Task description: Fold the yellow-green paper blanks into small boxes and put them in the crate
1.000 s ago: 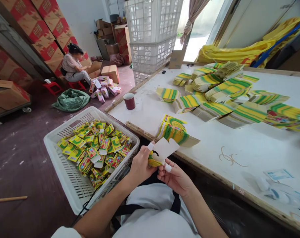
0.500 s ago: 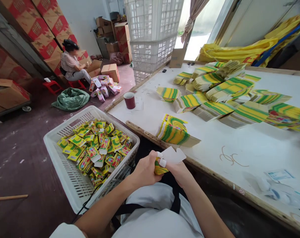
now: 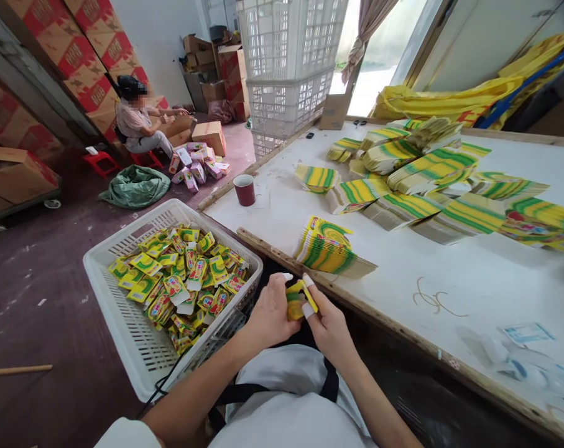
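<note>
Pinching a yellow-green carton (image 3: 295, 309), both hands (image 3: 270, 311), white basket (image 3: 117, 330) alongside.

White shirt (image 3: 291, 417), black straps (image 3: 331, 382), perhaps cloth

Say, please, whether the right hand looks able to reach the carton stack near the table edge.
Probably yes: the carton stack lies just beyond the right hand, with only the table's wooden edge between. But it pinches a small yellow-green carton, so would probably need freeing first.
</note>
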The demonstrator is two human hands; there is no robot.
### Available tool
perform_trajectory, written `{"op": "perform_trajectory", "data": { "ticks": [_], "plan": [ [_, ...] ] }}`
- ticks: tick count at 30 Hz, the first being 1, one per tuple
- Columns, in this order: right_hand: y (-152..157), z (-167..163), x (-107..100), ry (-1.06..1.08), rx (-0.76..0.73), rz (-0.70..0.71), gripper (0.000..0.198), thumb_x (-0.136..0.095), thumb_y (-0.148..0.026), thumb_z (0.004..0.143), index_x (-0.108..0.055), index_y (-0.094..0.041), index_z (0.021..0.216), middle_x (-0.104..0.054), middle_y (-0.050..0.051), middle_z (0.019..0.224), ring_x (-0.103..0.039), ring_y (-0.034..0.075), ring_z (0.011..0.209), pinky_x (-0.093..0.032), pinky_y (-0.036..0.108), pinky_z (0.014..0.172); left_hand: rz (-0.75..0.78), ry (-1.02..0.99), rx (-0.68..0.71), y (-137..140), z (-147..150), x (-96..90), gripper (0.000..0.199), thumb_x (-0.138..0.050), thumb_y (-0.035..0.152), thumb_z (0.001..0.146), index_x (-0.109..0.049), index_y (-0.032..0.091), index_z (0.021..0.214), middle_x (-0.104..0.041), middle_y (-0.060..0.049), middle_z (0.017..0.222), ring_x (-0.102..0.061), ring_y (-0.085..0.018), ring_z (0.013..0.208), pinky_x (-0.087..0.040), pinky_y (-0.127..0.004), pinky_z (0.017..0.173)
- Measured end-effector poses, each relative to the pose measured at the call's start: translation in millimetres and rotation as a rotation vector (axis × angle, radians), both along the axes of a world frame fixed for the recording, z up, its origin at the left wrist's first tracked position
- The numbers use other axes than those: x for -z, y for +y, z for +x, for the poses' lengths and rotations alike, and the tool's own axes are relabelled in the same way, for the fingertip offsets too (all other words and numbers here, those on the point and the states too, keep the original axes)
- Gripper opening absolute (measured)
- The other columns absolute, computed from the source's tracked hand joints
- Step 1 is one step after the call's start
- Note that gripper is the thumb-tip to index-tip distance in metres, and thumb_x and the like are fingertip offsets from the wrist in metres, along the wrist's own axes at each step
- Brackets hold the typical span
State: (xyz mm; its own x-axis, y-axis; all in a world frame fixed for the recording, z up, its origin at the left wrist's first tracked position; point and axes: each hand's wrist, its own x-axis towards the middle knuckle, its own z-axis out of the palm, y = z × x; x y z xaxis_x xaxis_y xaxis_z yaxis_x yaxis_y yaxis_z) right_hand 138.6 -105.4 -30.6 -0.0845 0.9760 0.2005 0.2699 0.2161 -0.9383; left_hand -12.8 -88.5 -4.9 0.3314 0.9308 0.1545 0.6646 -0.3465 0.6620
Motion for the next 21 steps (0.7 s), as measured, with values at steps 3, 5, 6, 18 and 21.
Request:
{"op": "perform_trajectory", "data": {
  "ticks": [3,5,6,18,21],
  "plan": [
    [6.6,5.6,2.8,-0.045,0.089,0.084,0.053,-0.043,-0.029,0.094,-0.035,-0.024,0.147,-0.051,0.009,0.143,-0.048,0.026,0.132,-0.042,0.045,0.107,0.014,0.033,-0.020,4.2,-7.4,-7.9,0.051,-0.067,0.020,0.067,-0.042,0.021,0.112,-0.056,-0.009,0.107,-0.057,-0.029,0.101,-0.048,-0.045,0.086],
    [7.9,10.6,2.5,-0.126,0.019,0.172,0.059,-0.044,-0.026,0.095,-0.025,-0.027,0.150,-0.040,0.008,0.151,-0.041,0.025,0.137,-0.040,0.044,0.109,-0.020,-0.031,0.012,6.1,-12.0,-13.4,0.045,-0.069,0.022,0.069,-0.048,0.020,0.108,-0.061,-0.006,0.100,-0.061,-0.025,0.094,-0.050,-0.039,0.081],
    [7.6,12.9,1.9,-0.169,-0.029,0.212,0.060,-0.044,-0.025,0.095,-0.022,-0.028,0.151,-0.035,0.008,0.154,-0.038,0.025,0.139,-0.041,0.042,0.109,-0.022,-0.059,0.023,6.7,-13.7,-15.6,0.045,-0.071,0.023,0.068,-0.050,0.020,0.108,-0.062,-0.005,0.099,-0.061,-0.024,0.093,-0.051,-0.037,0.080],
    [15.0,35.8,-19.0,-0.189,-0.229,0.343,0.015,-0.058,-0.021,0.087,-0.069,-0.026,0.097,-0.047,0.012,0.146,-0.052,0.026,0.128,-0.050,0.040,0.097,0.004,-0.093,0.029,6.5,-18.6,-27.1,0.056,-0.080,0.025,0.060,-0.058,0.016,0.112,-0.068,-0.008,0.106,-0.064,-0.024,0.097,-0.051,-0.036,0.085],
    [15.1,32.8,-20.2,-0.171,-0.174,0.337,0.015,-0.060,-0.019,0.085,-0.069,-0.025,0.096,-0.050,0.013,0.143,-0.054,0.027,0.127,-0.050,0.041,0.096,0.036,-0.098,0.030,5.6,-17.4,-28.7,0.054,-0.078,0.025,0.061,-0.059,0.015,0.110,-0.069,-0.008,0.105,-0.064,-0.024,0.096,-0.051,-0.036,0.085]
  ]
}}
